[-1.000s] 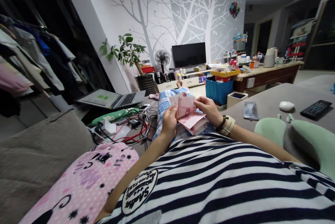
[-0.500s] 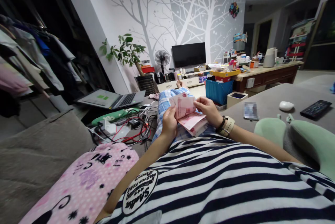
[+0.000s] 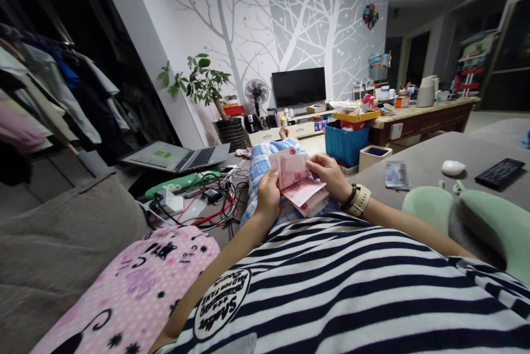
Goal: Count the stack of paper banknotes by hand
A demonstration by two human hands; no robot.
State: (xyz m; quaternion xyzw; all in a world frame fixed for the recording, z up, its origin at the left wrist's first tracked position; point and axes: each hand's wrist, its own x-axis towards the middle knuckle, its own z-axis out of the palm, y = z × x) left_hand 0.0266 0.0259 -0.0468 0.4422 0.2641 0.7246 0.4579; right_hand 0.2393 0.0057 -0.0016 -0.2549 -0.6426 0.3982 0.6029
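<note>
A stack of pinkish-red banknotes is held above my lap, folded over so that some notes stand up and others fan out toward my body. My left hand is closed on the stack's left side, its thumb pressed against the notes. At the upper right edge, my right hand pinches a banknote between thumb and fingers. A watch with a pale strap and a dark bracelet circle my right wrist. Under the money lie my legs in blue checked trousers.
Left of my legs are tangled cables, a laptop and a pink patterned blanket. To the right, a remote control, a white mouse-shaped object and a green neck pillow rest on the grey sofa.
Both hands stay nearly in place. The upright banknotes and the fanned ones have shifted only very slightly.
</note>
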